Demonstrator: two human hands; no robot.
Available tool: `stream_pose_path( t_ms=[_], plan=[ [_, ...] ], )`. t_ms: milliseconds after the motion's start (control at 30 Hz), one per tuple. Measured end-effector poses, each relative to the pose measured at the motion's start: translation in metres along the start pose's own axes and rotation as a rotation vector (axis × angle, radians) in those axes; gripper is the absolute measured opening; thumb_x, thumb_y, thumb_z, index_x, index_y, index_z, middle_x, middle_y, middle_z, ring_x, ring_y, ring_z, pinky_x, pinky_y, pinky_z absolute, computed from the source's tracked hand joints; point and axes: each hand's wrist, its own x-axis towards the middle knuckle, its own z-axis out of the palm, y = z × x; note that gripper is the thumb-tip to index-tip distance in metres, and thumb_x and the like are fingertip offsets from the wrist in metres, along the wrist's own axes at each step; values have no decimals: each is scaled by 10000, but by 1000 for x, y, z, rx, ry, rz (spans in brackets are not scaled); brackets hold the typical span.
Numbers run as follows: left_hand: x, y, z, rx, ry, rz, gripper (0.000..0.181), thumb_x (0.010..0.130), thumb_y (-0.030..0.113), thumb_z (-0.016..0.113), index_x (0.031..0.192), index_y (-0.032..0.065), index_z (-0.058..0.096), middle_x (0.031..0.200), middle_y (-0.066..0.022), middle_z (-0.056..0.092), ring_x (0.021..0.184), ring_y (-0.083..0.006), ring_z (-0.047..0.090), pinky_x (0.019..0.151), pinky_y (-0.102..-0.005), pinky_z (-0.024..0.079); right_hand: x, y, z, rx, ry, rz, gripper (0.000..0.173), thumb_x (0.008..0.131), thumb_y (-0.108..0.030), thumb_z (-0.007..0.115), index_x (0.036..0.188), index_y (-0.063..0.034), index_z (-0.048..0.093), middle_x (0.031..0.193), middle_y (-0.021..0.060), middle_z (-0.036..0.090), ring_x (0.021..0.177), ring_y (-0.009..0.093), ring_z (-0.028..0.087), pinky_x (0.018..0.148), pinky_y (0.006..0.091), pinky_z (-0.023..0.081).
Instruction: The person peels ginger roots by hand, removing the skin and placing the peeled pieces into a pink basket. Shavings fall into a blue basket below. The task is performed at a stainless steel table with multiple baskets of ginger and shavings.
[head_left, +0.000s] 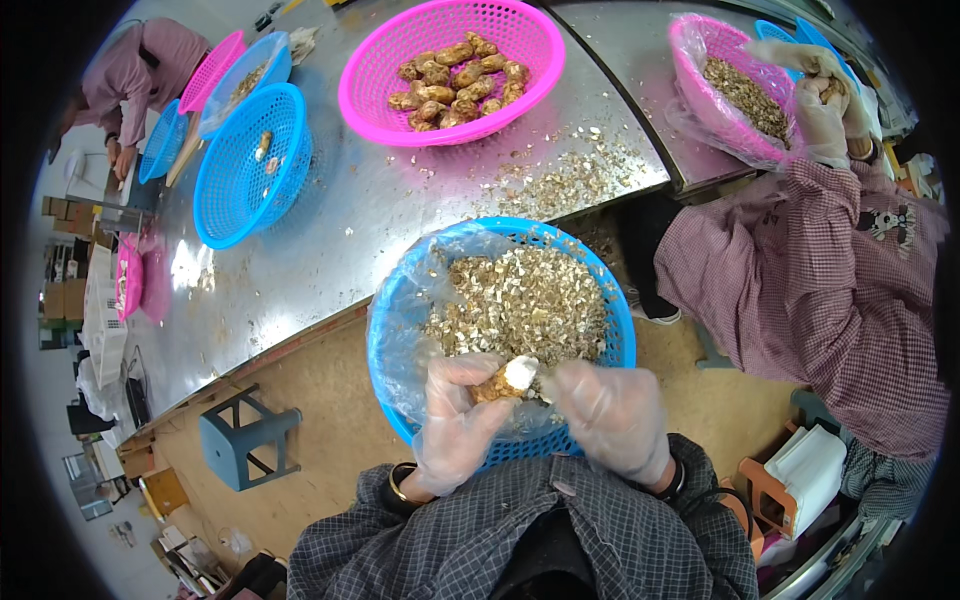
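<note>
In a clear plastic glove, my left hand (459, 420) grips a brown, knobbly egg-shaped piece (496, 384), whose white inside shows at its right end. My right hand (611, 416), gloved too and blurred, has its fingers bent close to that white end; whether they pinch anything cannot be told. Both hands are over the near part of a blue plastic basket (630, 322) lined with clear plastic film. Many white and brown shell-like fragments (525, 300) fill the lining.
A pink basket (360, 112) with several brown pieces (454, 54) stands on the metal table (337, 247), left of scattered fragments (570, 180). A blue basket (217, 210) is further left. A co-worker (795, 247) sits at right by a lined pink basket (686, 45). A plastic stool (240, 442) stands lower left.
</note>
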Motion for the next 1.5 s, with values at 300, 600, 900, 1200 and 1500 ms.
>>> stream_pose_path(
  t_ms=[300, 600, 900, 1200, 1500],
  plan=[
    [-2, 3, -3, 173, -38, 112, 379, 833, -76, 649, 1086, 63, 403, 1162, -169, 504, 1022, -198, 539, 898, -353, 449, -1, 5, 3, -75, -19, 105, 111, 838, -98, 678, 867, -90, 572, 619, 87, 545, 515, 242, 587, 439, 334, 446],
    [0, 8, -6, 428, -120, 224, 379, 828, -79, 663, 1059, 72, 403, 1153, -182, 500, 957, -195, 547, 814, -335, 471, -1, 11, 4, -59, -15, 87, 112, 824, -101, 685, 888, -104, 593, 637, 72, 575, 519, 231, 591, 453, 330, 456],
    [3, 14, -3, 459, -121, 212, 397, 814, -26, 721, 1025, 78, 401, 1092, -163, 558, 974, -203, 577, 823, -329, 497, -2, 15, 2, 70, -25, 216, 89, 884, -47, 620, 968, -49, 591, 638, 92, 562, 512, 220, 580, 443, 306, 426],
    [13, 15, -5, -45, -207, -24, 364, 854, 64, 707, 1059, 84, 408, 1148, -204, 537, 1061, -253, 585, 887, -367, 521, 6, 14, -8, 515, -362, 334, 188, 944, -182, 601, 1000, -5, 573, 647, 136, 567, 567, 253, 590, 539, 348, 447],
    [20, 21, -16, 45, -370, 20, 403, 831, -111, 650, 1097, 77, 414, 1184, -226, 533, 1053, -227, 582, 893, -370, 502, 5, 21, -10, 486, -428, 286, 201, 942, -212, 610, 958, -24, 541, 636, 152, 562, 534, 256, 573, 510, 372, 425]
  ],
)
